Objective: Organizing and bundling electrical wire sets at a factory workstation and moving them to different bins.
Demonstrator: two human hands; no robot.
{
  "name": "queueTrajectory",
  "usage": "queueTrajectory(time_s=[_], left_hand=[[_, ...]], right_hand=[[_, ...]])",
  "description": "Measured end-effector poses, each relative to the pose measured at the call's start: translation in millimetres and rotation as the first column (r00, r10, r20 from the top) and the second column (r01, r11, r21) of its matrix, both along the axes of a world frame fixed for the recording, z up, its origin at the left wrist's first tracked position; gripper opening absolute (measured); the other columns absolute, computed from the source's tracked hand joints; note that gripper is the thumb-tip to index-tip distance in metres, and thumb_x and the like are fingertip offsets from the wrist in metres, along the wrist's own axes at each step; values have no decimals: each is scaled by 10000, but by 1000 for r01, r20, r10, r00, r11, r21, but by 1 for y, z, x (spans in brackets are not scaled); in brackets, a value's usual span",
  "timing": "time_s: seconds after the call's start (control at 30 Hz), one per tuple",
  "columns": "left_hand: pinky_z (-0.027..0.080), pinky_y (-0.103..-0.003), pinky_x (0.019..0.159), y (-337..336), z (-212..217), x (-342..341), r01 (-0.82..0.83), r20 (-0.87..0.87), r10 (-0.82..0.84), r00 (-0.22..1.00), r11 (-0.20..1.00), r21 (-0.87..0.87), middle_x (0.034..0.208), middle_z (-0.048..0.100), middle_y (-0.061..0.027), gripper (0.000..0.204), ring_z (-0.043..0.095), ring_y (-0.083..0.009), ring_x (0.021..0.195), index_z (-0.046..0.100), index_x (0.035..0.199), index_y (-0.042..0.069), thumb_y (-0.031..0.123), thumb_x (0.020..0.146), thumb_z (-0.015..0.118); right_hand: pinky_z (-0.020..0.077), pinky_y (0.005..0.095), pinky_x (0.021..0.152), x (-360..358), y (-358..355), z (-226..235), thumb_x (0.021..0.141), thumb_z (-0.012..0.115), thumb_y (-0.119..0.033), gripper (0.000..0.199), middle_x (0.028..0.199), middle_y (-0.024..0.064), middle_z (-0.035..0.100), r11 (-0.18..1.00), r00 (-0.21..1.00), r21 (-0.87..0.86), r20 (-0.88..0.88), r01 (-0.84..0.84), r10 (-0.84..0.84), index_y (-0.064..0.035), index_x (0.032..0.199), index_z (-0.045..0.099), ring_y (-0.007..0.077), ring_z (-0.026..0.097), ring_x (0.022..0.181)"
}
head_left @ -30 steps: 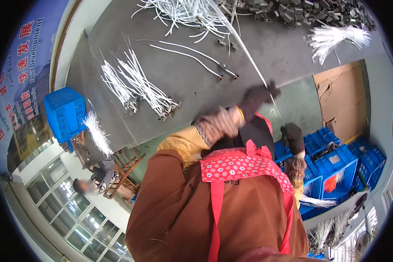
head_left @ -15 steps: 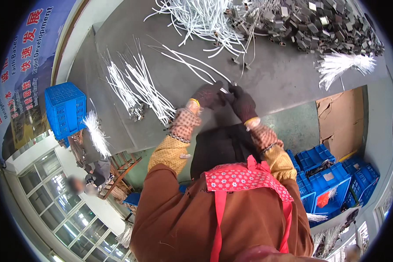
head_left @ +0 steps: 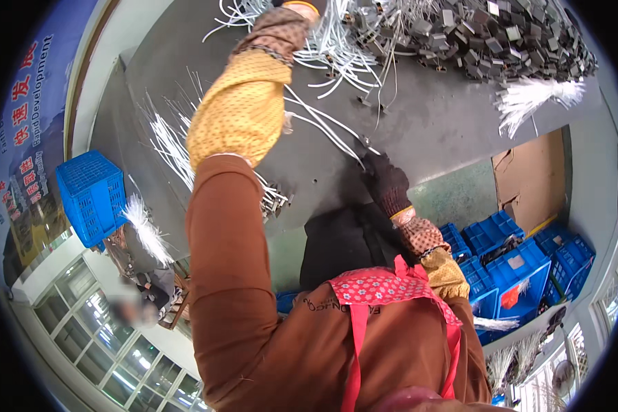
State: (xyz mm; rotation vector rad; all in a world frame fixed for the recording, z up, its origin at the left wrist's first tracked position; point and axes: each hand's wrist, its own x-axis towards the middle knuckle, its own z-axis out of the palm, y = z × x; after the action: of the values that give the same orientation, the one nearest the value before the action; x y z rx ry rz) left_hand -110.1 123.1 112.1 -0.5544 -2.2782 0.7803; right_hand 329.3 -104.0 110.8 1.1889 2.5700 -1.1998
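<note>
My right hand [head_left: 390,184], in a dark knit glove, is closed around the ends of a few white cables [head_left: 326,125] near the table's front edge. These cables slant away to the far left across the grey table [head_left: 419,117]. My left arm stretches far forward, and my left hand [head_left: 314,5] is at the loose heap of white cables [head_left: 333,51]. The upper picture edge cuts that hand off, so its fingers are hidden. Under my left forearm lie bundles of white cables [head_left: 168,151] with small metal ends [head_left: 275,200], partly covered by my sleeve.
Dark grey, box-shaped metal parts [head_left: 487,41] are heaped at the far right. A white bundle of ties or wires [head_left: 539,103] lies at the right edge. Blue crates [head_left: 518,281] stand at lower right, another blue crate [head_left: 89,196] at left. A person [head_left: 154,288] is at lower left.
My left hand has left the spot beside my right hand and reached far forward to the cable heap. My right hand has stayed near the front edge, with the cables still in it.
</note>
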Motion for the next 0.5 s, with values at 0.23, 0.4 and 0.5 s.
queueTrajectory(time_s=[0.23,0.4,0.5], left_hand=[[449,-256,528,-140,95,167,-254,558,-232,-797,966,38,673,586,-31,359,565,-127,580,674,1160,5,276,933,613],[500,-331,593,-309,180,174,-597,198,-836,-512,512,618,844,592,-57,272,599,-194,724,626,1197,12,143,987,514],[512,-319,605,-319,190,199,-926,-81,-957,-278,244,289,851,625,-77,298,627,-204,728,630,1098,12,242,1025,454]], right_hand=[[519,437,748,47,57,-14,845,675,-352,327,998,109,705,869,867,-33,-55,494,-495,-127,1082,686,322,683,887],[500,444,790,11,82,-24,863,588,-443,383,996,121,706,868,881,-150,63,473,-469,-102,974,720,342,666,915],[499,431,795,-5,85,-41,844,588,-443,383,1004,119,702,893,915,-202,75,403,-396,-107,968,723,339,663,903]])
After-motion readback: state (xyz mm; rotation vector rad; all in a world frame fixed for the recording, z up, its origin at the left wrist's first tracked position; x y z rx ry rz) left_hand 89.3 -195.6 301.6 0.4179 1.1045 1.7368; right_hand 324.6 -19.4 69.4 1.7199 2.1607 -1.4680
